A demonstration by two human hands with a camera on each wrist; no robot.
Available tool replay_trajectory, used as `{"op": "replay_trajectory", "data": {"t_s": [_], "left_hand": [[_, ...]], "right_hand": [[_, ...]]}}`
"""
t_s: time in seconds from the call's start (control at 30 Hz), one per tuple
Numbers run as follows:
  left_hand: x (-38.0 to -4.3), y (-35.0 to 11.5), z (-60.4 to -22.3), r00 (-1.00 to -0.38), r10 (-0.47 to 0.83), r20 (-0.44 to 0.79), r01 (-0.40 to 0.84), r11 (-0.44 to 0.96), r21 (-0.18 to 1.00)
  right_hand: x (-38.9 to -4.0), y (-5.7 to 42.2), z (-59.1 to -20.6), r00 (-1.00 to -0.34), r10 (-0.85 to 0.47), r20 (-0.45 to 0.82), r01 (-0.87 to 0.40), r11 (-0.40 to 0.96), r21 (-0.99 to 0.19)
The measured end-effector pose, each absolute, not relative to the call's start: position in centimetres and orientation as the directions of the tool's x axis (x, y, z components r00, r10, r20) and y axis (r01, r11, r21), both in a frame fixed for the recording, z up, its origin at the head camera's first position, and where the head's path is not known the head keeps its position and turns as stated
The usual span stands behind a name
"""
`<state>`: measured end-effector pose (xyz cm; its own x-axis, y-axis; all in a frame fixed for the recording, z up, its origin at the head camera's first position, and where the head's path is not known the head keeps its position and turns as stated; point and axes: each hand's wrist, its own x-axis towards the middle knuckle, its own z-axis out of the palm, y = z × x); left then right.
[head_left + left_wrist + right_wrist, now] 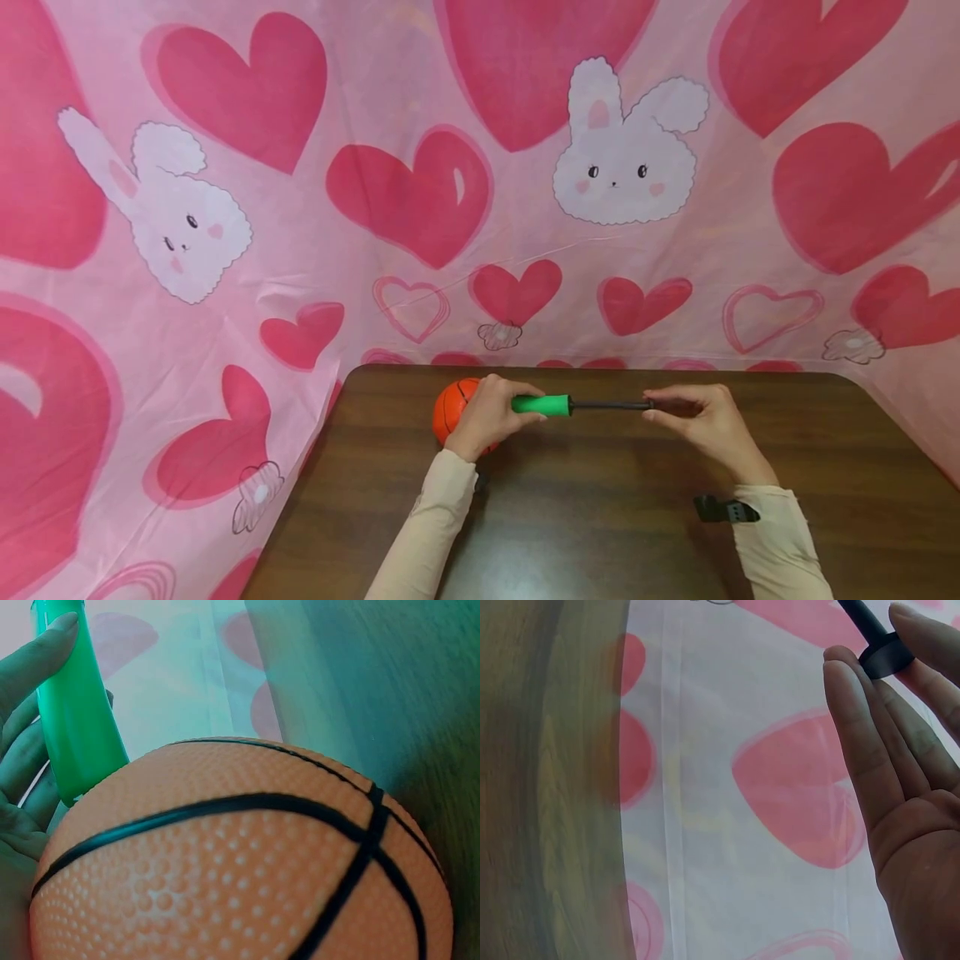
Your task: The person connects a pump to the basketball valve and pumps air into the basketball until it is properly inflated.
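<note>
A small hand pump with a green barrel (551, 406) and a thin black rod (611, 406) is held level above the wooden table. My left hand (486, 417) grips the barrel, its thumb lying along the green side in the left wrist view. With thumb and fingers, my right hand (708, 418) pinches the round black end (886, 658) of the rod, which stands well out of the barrel. An orange mini basketball (452, 410) with black lines is just behind the left hand, which partly hides it; in the left wrist view the barrel's near end overlaps its edge.
The dark wooden table (585, 508) has its far edge just beyond both hands. A pink cloth (525, 242) with hearts and rabbits hangs behind and to the left. A black strap device (726, 508) sits at the right wrist.
</note>
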<state>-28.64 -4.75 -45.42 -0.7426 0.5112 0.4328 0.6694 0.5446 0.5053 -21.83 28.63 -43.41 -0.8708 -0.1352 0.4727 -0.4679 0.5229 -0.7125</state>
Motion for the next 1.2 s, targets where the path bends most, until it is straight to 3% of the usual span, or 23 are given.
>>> {"op": "replay_trajectory", "data": {"t_s": [1.2], "left_hand": [[-28.2, -4.0, -45.3, -0.696, 0.553, 0.459, 0.718, 0.536, 0.444]], "right_hand": [[-22.9, 21.5, -46.3, -0.796, -0.154, 0.586, -0.57, 0.519, -0.637]]}}
